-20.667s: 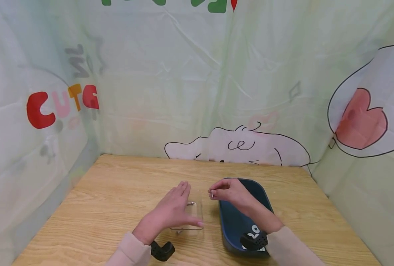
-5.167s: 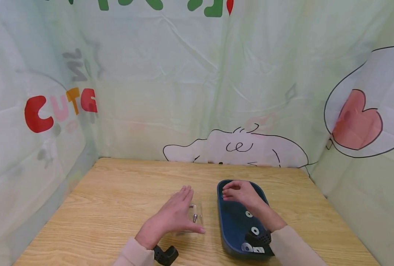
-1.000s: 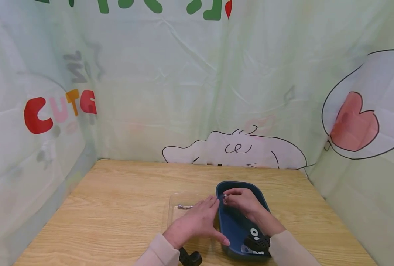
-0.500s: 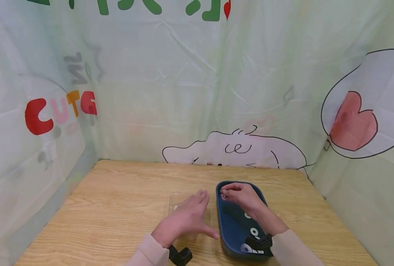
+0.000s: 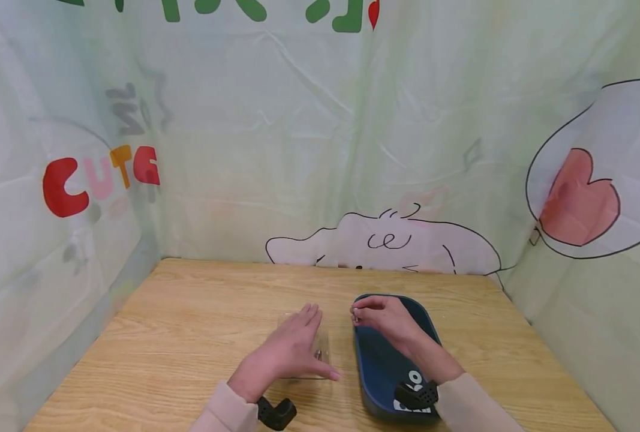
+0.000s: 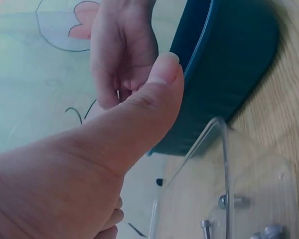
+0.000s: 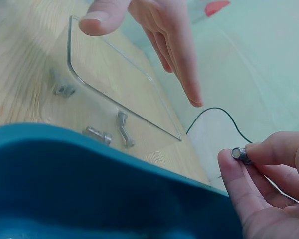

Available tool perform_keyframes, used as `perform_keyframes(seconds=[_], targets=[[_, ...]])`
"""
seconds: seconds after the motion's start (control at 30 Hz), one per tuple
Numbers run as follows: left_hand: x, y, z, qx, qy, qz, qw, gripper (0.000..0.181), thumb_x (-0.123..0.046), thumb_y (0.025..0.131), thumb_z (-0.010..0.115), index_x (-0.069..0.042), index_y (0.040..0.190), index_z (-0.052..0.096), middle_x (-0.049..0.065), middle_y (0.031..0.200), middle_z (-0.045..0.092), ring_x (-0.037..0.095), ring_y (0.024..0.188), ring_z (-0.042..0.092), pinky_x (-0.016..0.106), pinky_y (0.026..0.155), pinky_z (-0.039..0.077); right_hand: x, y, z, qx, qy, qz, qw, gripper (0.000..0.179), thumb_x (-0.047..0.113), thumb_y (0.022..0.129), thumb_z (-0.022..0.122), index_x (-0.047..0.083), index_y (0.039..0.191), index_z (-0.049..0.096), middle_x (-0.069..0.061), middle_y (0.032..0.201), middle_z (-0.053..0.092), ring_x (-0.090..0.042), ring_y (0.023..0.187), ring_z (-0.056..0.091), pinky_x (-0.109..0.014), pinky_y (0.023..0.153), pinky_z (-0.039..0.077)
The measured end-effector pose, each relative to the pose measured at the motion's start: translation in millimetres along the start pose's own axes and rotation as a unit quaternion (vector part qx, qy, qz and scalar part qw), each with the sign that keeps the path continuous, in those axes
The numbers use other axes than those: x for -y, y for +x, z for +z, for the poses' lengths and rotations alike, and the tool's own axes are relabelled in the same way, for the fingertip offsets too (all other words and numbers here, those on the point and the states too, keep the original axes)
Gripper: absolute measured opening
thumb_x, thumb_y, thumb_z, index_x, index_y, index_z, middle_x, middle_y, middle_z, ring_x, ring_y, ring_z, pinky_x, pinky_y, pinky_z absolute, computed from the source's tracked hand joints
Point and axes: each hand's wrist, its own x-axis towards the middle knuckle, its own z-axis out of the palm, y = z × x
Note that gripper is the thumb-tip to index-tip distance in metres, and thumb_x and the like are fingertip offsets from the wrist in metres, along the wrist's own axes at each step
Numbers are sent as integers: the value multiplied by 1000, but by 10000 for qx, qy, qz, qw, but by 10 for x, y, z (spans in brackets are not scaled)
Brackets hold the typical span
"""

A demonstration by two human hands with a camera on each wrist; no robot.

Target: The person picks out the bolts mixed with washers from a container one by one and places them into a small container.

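My right hand [image 5: 392, 324] pinches a small metal bolt [image 7: 240, 154] between thumb and fingertips, above the left rim of the blue bin [image 5: 370, 372]. My left hand [image 5: 284, 351] has its fingers extended and thumb spread over the clear plastic box [image 7: 74, 55], which stands left of the bin. Several silver bolts lie in that box; the right wrist view shows a pair of bolts [image 7: 124, 128] end to end and a single threaded bolt [image 7: 98, 135] close by. Part of the box is hidden under my left hand in the head view.
Bin and box stand on a light wooden table [image 5: 206, 300]. White ring-shaped marks [image 5: 415, 377] show at the bin's near end, partly behind the black wrist camera [image 5: 417, 396]. A printed curtain [image 5: 244, 150] encloses the table's back and sides.
Over the last second my left hand has moved left, from the bin's edge back over the clear box. My right hand, still pinching the bolt, has shifted slightly left to the bin's rim.
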Motion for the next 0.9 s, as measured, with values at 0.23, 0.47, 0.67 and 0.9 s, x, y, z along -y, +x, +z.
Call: perform_keyframes(seconds=[0.23,0.47,0.67,0.9], targets=[[111,-42,-34,-119,-167,-127,9997,121,-69,70,77,0,156,25,15,165,21,28,154,17,48,124,23,30,10,108,167,-149,18,9997,28,12,95,66,-8,115,66,-10,105,71,-21,95,70,-35,91,59],[205,-136,-51,-235,-339,-248,9988,124,-70,68,78,2,155,26,16,165,20,31,154,17,50,123,23,51,19,213,307,-334,-43,9990,30,12,94,66,-10,115,65,-11,101,72,-18,90,71,-34,90,59],[275,-192,-70,-311,-432,-277,9982,122,-67,70,78,3,155,25,17,165,18,32,154,16,50,124,21,59,12,275,425,-387,-149,9982,28,11,94,66,-9,113,66,-16,103,71,-17,87,71,-32,87,60],[385,-268,-84,-376,-452,-392,9975,123,-65,68,80,5,154,26,21,164,19,35,153,16,53,123,21,57,26,375,548,-466,-217,9972,23,6,93,65,-10,110,66,-21,104,70,-18,86,71,-35,86,60]])
